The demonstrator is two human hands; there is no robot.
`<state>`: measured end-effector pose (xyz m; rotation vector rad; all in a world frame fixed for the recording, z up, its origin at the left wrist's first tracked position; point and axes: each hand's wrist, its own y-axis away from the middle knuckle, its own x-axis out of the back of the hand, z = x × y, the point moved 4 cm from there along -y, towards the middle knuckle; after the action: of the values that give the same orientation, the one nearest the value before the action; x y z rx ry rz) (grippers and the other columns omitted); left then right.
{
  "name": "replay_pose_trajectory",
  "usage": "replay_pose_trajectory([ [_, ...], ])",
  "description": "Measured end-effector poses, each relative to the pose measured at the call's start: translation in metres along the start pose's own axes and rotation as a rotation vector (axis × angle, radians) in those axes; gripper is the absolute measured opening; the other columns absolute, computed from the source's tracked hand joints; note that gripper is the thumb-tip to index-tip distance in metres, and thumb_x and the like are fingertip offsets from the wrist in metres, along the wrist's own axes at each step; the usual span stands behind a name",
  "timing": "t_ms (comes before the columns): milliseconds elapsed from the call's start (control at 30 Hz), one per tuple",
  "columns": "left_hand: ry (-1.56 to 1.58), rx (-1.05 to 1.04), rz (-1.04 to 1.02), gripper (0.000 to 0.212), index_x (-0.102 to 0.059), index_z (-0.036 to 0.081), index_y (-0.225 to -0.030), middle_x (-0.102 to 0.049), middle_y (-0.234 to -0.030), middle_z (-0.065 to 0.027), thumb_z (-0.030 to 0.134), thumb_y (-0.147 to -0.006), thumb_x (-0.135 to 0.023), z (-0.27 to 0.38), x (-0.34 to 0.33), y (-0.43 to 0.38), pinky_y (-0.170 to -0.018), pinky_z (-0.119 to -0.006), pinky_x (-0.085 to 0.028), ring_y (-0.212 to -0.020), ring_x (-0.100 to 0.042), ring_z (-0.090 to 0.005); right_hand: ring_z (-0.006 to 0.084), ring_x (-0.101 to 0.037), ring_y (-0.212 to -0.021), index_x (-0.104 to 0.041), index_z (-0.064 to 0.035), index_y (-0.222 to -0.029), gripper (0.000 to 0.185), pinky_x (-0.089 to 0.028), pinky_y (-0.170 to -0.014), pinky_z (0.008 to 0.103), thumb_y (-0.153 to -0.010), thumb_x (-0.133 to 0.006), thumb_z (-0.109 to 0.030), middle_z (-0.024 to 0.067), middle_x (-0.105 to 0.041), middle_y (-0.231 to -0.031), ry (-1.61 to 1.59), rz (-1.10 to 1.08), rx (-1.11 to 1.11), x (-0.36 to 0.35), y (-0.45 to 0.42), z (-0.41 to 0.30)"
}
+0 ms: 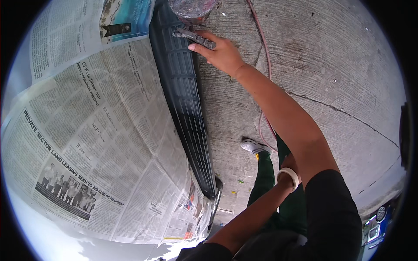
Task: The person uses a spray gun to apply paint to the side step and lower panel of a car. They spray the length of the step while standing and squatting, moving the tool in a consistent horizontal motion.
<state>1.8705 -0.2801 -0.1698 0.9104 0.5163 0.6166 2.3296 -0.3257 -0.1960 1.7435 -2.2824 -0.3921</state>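
Note:
My right hand [225,53] is closed around a paint-crusted metal spray gun [194,37], whose tip points left over a long black ribbed grille [186,81]. A round cup [192,9] with a stained lid sits beside the gun at the top edge. Sheets of newspaper [107,114] cover the large curved surface left of the grille. My left hand [289,163] is near my legs, partly hidden behind my right arm; its fingers are not clear. A roll of pale tape [289,179] hangs around my left wrist.
A pinkish hose [267,55] winds over the cracked concrete floor [326,71] and passes behind my right arm. A pale clog [256,146] is on one foot, near the grille. Small leaves lie on the floor. A blue vehicle [378,228] stands at the lower right rim.

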Motion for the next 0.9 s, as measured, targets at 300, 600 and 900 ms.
replay_pose_trajectory([
  [300, -0.517, 0.139, -0.257, 0.034, -0.061, 0.009, -0.133, -0.063, -0.136, -0.0123, 0.025, -0.104, -0.055, 0.006, 0.015, 0.014, -0.106, -0.046, -0.051, -0.128, -0.061, -0.0305, 0.0166, -0.068, -0.062, -0.068, -0.0124, -0.133, 0.065, -0.054, -0.068, 0.0353, -0.089, -0.077, -0.059, 0.0071, -0.069, -0.07, 0.05, -0.076, 0.089, -0.03, -0.034, 0.018],
  [600, -0.618, 0.067, -0.199, 0.035, -0.061, 0.01, -0.135, -0.063, -0.137, -0.0122, 0.026, -0.104, -0.055, 0.049, 0.03, 0.003, -0.106, -0.045, -0.051, -0.129, -0.061, -0.0298, 0.0225, -0.074, -0.083, -0.068, -0.0159, -0.133, 0.067, -0.057, -0.08, 0.0371, -0.088, -0.076, -0.065, 0.013, -0.074, -0.083, 0.032, 0.281, 0.23, 0.003, -0.068, -0.012],
  [900, -0.613, 0.019, -0.111, 0.036, -0.061, 0.011, -0.136, -0.062, -0.138, -0.0122, 0.026, -0.104, -0.056, 0.076, 0.042, -0.005, -0.106, -0.044, -0.051, -0.129, -0.061, -0.0291, 0.03, -0.067, -0.082, -0.058, 0.0023, -0.14, 0.063, -0.054, -0.079, 0.0412, -0.097, -0.076, -0.04, 0.0184, -0.073, -0.093, -0.354, 0.249, -0.32, 0.039, -0.029, -0.047],
])
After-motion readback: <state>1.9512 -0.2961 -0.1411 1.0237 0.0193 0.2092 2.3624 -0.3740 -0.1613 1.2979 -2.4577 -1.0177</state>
